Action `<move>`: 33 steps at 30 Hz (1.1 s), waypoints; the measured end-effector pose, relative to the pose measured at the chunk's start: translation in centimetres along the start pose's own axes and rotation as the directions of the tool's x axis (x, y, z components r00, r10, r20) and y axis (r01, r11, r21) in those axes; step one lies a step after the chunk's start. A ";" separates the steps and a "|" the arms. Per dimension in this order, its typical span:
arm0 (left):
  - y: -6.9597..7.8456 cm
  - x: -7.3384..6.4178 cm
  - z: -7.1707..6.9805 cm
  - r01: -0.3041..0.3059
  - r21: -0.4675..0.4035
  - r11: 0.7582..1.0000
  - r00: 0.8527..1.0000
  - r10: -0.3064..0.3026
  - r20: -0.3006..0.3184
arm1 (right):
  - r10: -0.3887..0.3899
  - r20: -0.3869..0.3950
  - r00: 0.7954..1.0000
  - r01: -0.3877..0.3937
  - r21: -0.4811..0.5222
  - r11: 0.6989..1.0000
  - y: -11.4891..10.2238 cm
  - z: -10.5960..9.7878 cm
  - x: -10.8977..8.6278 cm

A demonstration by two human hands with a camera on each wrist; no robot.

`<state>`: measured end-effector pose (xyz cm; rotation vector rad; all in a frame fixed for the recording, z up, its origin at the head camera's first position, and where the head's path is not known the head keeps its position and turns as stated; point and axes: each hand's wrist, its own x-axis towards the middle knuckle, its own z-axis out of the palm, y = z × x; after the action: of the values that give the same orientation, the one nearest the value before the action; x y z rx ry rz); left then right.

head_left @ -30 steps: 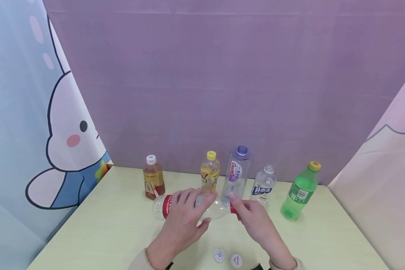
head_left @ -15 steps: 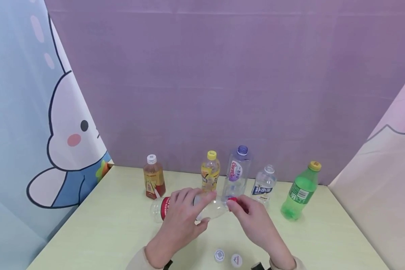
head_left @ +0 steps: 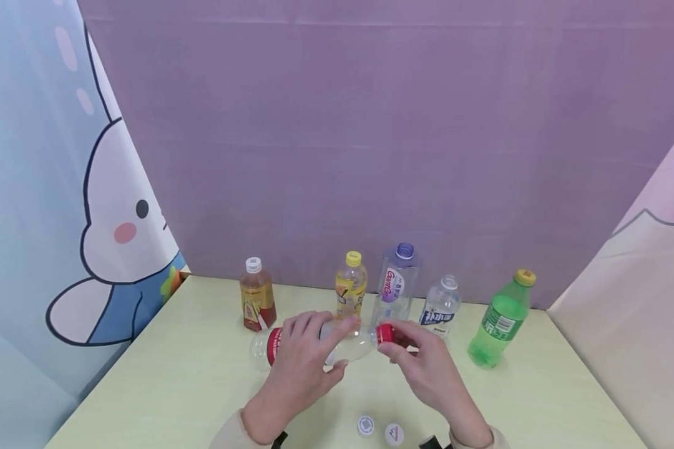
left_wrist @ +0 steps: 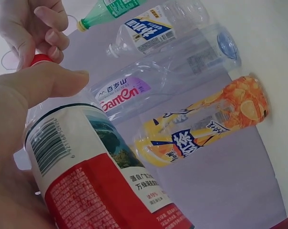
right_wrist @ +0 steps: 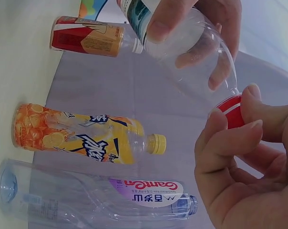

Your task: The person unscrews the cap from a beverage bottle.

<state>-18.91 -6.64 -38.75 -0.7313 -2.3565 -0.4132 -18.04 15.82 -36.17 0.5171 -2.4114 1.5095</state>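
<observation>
A clear plastic bottle (head_left: 355, 347) with a red and white label (left_wrist: 82, 181) lies on its side between my hands, its neck toward the right. My left hand (head_left: 303, 358) grips it round the body, thumb nearest me. With thumb and fingers my right hand (head_left: 421, 355) pinches the red cap (right_wrist: 231, 112) at the bottle's neck. Whether the cap is still threaded on, I cannot tell. Two white caps (head_left: 366, 426) lie on the table below the hands.
Behind the hands stand a tea bottle (head_left: 257, 296) with a white cap, a yellow-labelled bottle (head_left: 351, 287), a tall uncapped bluish bottle (head_left: 395, 284), an uncapped clear bottle (head_left: 440, 307) and a green bottle (head_left: 500, 321). A purple curtain (head_left: 371, 137) hangs behind the table.
My right hand's fingers have shifted round the red cap, which shows more now. The bottle has moved slightly left and the left hand keeps its grip.
</observation>
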 end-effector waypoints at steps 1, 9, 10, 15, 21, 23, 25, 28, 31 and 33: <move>0.0 0.0 0.0 0.002 0.002 1.000 1.000 -0.002 0.003 | -0.007 -0.001 1.000 0.007 0.005 1.000 0.0 0.0 0.0; 0.0 0.0 0.0 0.010 -0.008 1.000 1.000 -0.010 0.006 | -0.022 0.019 1.000 0.021 0.069 0.997 0.1 -0.2 0.0; -0.1 0.0 0.1 0.009 -0.016 1.000 1.000 -0.009 0.004 | -0.032 0.017 0.999 0.031 0.067 0.997 0.1 -0.2 0.1; -0.1 0.0 0.1 0.032 -0.053 0.998 0.999 -0.031 0.022 | -0.142 -0.006 0.990 0.142 0.019 0.990 0.4 -0.1 0.1; -0.1 0.0 0.1 0.054 -0.037 0.998 0.997 -0.052 0.054 | -0.141 -0.019 0.990 0.140 -0.048 0.989 0.0 -0.1 -0.1; -0.1 -0.1 0.2 0.055 -0.038 0.998 0.997 -0.053 0.060 | -0.153 -0.042 0.987 0.149 -0.081 0.985 0.0 -0.1 -0.2; 0.0 -0.1 0.3 0.055 -0.039 0.998 0.997 -0.053 0.064 | -0.173 -0.070 0.982 0.165 -0.115 0.980 0.0 -0.1 -0.2; 0.0 -0.1 0.4 0.051 -0.048 0.998 0.997 -0.047 0.066 | -0.215 -0.107 0.971 0.202 -0.123 0.972 0.2 0.1 -0.1; -0.1 -0.1 0.5 0.033 -0.049 0.998 0.998 -0.031 0.051 | -0.234 -0.126 0.964 0.227 -0.071 0.971 0.3 0.2 0.0; -0.1 -0.1 0.6 0.015 -0.045 0.999 0.999 -0.014 0.032 | -0.231 -0.131 0.964 0.230 -0.023 0.973 0.3 0.3 0.0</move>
<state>-19.18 -6.50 -39.30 -0.7477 -2.3906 -0.4657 -18.19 15.65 -36.53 0.6491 -2.1713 1.3890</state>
